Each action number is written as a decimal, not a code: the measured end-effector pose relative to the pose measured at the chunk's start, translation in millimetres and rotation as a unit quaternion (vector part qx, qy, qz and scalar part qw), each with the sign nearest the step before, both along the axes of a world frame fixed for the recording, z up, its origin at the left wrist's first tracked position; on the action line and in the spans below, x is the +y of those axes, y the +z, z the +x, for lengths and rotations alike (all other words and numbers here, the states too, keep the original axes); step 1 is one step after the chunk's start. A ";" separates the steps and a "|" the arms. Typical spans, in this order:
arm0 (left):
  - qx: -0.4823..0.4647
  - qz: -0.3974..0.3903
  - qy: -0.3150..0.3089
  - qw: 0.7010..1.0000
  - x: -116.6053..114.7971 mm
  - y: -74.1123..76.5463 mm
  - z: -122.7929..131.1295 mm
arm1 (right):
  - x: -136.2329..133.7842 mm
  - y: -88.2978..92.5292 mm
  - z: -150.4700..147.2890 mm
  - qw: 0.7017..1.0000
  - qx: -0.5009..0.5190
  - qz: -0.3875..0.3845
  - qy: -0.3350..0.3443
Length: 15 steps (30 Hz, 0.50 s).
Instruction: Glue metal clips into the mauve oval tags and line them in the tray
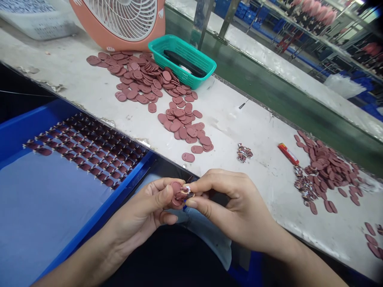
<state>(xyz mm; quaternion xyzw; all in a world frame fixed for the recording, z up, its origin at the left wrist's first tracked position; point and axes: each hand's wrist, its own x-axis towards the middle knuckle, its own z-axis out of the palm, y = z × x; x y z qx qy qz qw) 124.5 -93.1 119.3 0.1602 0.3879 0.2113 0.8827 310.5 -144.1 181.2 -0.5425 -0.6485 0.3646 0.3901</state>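
Note:
Just off the front edge of the table, my left hand is closed on a reddish-brown oval disc, thumb and fingers at its rim. My right hand meets it from the right, thumb and forefinger pinching a small white and brown figure against the disc. How the two pieces join is hidden by the fingers. Nearest on the table lie loose oval discs with small holes, part of a large pile. A little heap of small figures lies beyond my right hand.
A blue tray at the left holds rows of assembled pieces. Along the back stand an orange fan and a green basket with dark items. At right are a red and yellow tube and another disc pile.

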 end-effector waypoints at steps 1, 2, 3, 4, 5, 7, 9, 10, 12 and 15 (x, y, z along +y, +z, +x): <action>-0.003 0.001 0.000 1.000 0.0 0.5 0.0 | 0.3 1.2 0.1 1.000 -0.003 0.000 0.004; -0.005 0.001 0.000 1.000 -0.1 0.8 0.0 | 0.7 2.3 0.0 1.000 -0.006 -0.001 0.007; -0.008 0.002 0.001 1.000 -0.2 1.0 0.0 | 1.1 3.4 0.0 1.000 -0.009 -0.001 0.011; -0.008 0.003 0.002 1.000 -0.4 1.0 0.0 | 1.5 4.3 -0.1 1.000 -0.012 -0.002 0.013; -0.009 0.005 0.002 1.000 -0.5 0.9 0.1 | 1.8 5.1 -0.2 1.000 -0.016 -0.003 0.015; -0.005 0.008 0.000 1.000 -0.7 0.9 0.6 | 2.3 5.9 -0.2 0.999 -0.025 -0.004 0.020; -0.002 0.016 0.001 1.000 -0.9 1.2 0.9 | 2.3 5.8 0.0 0.999 -0.031 -0.004 0.025; -0.003 0.022 0.002 1.000 -1.0 1.5 0.8 | 1.9 5.6 0.1 0.999 -0.033 -0.003 0.027; -0.004 0.039 0.006 0.999 -1.8 2.7 -0.3 | 0.4 5.1 0.1 0.999 -0.035 0.007 0.032; -0.015 0.074 0.003 0.997 -4.1 5.6 -3.2 | -3.6 6.1 -0.8 0.997 -0.039 0.049 0.042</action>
